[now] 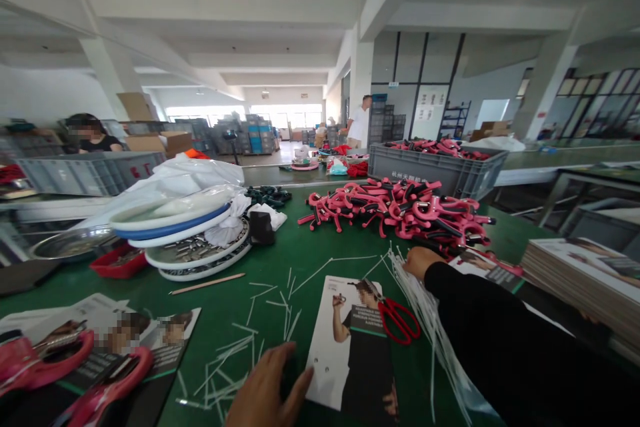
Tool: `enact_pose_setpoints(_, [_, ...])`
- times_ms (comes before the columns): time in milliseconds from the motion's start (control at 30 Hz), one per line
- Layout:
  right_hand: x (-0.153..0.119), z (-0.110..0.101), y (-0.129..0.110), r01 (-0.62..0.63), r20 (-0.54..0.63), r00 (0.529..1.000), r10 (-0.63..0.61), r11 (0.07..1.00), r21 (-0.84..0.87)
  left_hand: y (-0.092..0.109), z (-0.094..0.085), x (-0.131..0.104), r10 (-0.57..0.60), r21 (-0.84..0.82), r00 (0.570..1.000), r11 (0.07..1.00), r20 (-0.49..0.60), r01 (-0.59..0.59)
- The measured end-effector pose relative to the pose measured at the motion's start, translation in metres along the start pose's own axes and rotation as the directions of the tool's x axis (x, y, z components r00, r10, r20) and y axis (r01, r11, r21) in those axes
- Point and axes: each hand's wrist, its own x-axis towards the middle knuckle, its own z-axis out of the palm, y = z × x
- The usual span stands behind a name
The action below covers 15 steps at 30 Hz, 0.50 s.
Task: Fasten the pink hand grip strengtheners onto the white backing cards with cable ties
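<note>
A printed card (327, 347) lies on the green table (295, 247), with red-handled scissors (399, 321) on its right edge. My left hand (273, 383) is open at the card's lower left, fingers spread, beside scattered white tie pieces (227, 357). At the top of a bundle of long white ties (425, 320), my right hand (420, 261) has its fingers closed; what they hold is too small to make out. Pink and black hand grips (395, 210) are heaped beyond it. More cards (170, 340) with pink grips (107, 387) on them lie at the lower left.
Stacked round trays (197, 260) with metal parts, a red tray (119, 261) and a pencil (207, 283) are on the left. A grey crate (435, 170) stands behind the heap. A card stack (580, 280) is at right. Two people are in the background.
</note>
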Motion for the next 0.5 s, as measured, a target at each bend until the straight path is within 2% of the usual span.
enact_pose_setpoints(100, [-0.006, -0.011, 0.012, -0.032, -0.044, 0.998, 0.038, 0.989, 0.144, 0.036, 0.007, 0.026, -0.024, 0.12, 0.997, 0.993, 0.077, 0.015])
enact_pose_setpoints(200, [-0.015, -0.024, 0.019, -0.059, -0.096, 0.991, 0.095, 0.944, 0.326, 0.052, 0.011, 0.035, -0.038, 0.138, 0.99, 0.99, 0.133, 0.02])
enact_pose_setpoints(300, [-0.031, -0.033, 0.01, -0.037, -0.137, 0.982, 0.13, 0.844, 0.535, 0.054, 0.011, 0.03, -0.068, 0.074, 0.984, 0.996, 0.162, 0.056])
enact_pose_setpoints(367, [-0.05, -0.03, -0.005, -0.003, -0.114, 0.988, 0.103, 0.753, 0.658, 0.053, 0.009, 0.024, -0.086, 0.046, 0.983, 0.996, 0.161, 0.08])
enact_pose_setpoints(500, [-0.102, -0.001, -0.036, -0.001, 0.065, 0.995, -0.081, 0.616, 0.788, 0.047, 0.006, 0.015, -0.12, 0.009, 0.978, 0.993, 0.174, 0.12])
